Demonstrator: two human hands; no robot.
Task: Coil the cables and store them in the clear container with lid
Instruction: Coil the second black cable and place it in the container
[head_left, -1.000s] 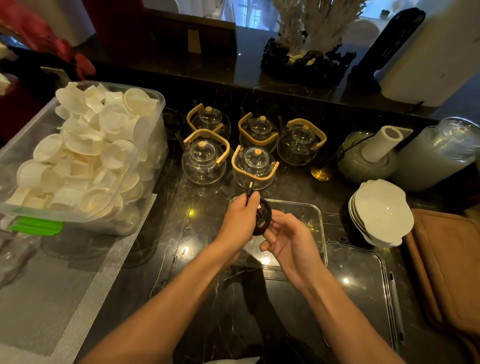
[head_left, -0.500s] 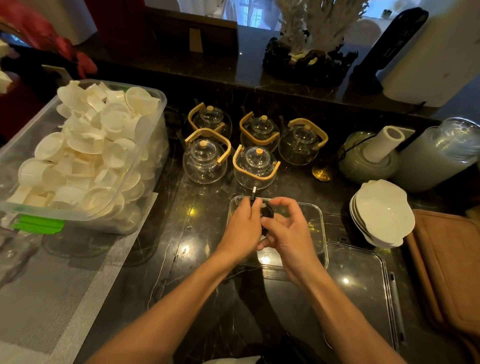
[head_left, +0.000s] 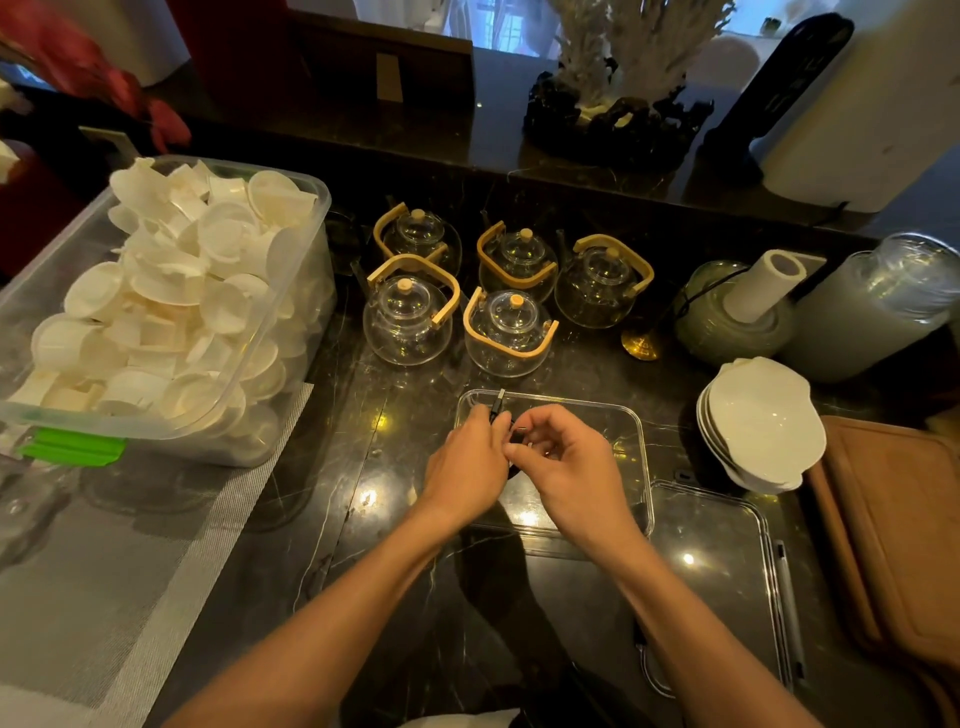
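Both hands meet over the clear container (head_left: 631, 441), near the counter's front edge. The left hand (head_left: 465, 470) curls its fingers around a black cable (head_left: 497, 410) — one plug pokes up past the knuckles. The right hand (head_left: 569, 467) pinches the cable's other part, fingers narrowly bent. The clear lid (head_left: 727, 571) lies flat, touching the container's right front corner.

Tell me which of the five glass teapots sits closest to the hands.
The front right teapot, directly behind the clear container. The left hand and right hand work just in front of it; the other four stand farther back or left.
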